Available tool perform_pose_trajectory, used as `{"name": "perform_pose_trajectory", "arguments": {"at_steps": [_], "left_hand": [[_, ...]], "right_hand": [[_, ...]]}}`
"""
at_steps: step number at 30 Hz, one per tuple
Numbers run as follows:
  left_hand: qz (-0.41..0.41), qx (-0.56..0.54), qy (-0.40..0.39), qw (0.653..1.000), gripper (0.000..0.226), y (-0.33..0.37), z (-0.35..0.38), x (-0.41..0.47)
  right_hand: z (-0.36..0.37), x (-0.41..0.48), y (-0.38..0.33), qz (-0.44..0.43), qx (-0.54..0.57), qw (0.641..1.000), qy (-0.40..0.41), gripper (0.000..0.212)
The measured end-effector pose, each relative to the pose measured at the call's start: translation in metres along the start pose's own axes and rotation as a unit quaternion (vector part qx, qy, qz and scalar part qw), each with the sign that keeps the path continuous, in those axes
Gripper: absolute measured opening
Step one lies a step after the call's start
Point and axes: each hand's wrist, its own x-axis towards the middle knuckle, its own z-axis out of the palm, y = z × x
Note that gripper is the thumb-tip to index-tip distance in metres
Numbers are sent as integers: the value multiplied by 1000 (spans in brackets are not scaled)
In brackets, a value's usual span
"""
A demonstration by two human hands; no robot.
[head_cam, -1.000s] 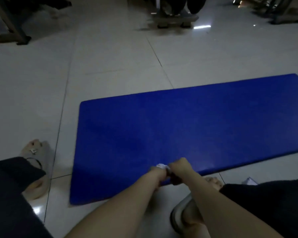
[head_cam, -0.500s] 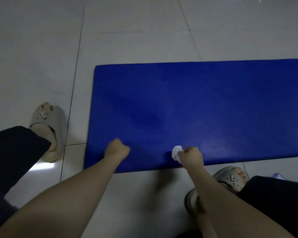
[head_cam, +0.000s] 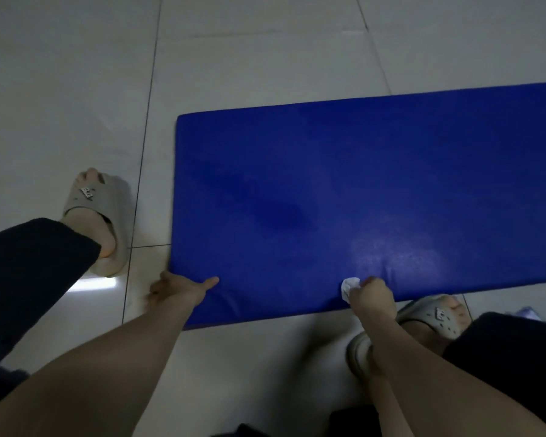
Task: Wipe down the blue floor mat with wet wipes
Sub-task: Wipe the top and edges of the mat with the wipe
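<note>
Left hand [head_cam: 180, 291] grips mat [head_cam: 360, 184] corner, right hand [head_cam: 374, 299] wipe [head_cam: 349, 287].

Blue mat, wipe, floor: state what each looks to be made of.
The blue mat: likely vinyl or faux-leather over foam; faint sheen, fine grain, and creases near the front edge. The wipe: thin white nonwoven, seemingly; bunched soft in the right hand. The floor: glazed tile, probably ceramic; glossy reflections and straight grout lines.
</note>
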Motion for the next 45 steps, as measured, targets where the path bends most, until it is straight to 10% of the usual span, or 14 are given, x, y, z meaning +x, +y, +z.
{"name": "perform_pose_trajectory", "arguments": {"at_steps": [5,9,13,18,35,45], "left_hand": [[-50,40,-100,993,155,-25,11,16],[7,103,-170,980,144,-27,8,13],[137,175,-21,975,120,8,-8,-12],[288,246,-124,917,103,52,6,-24],[261,325,-129,900,131,73,17,-12],[262,320,-130,901,128,72,15,-15]], "right_hand": [[3,-16,5,-23,-36,999,-20,37],[3,-15,12,-35,-35,998,-26,31],[-5,-2,7,-2,-25,1000,2,33],[-10,14,14,-60,-15,997,52,23],[17,2,9,-53,3,997,57,29],[75,-68,-20,-253,-71,963,-64,22]]}}
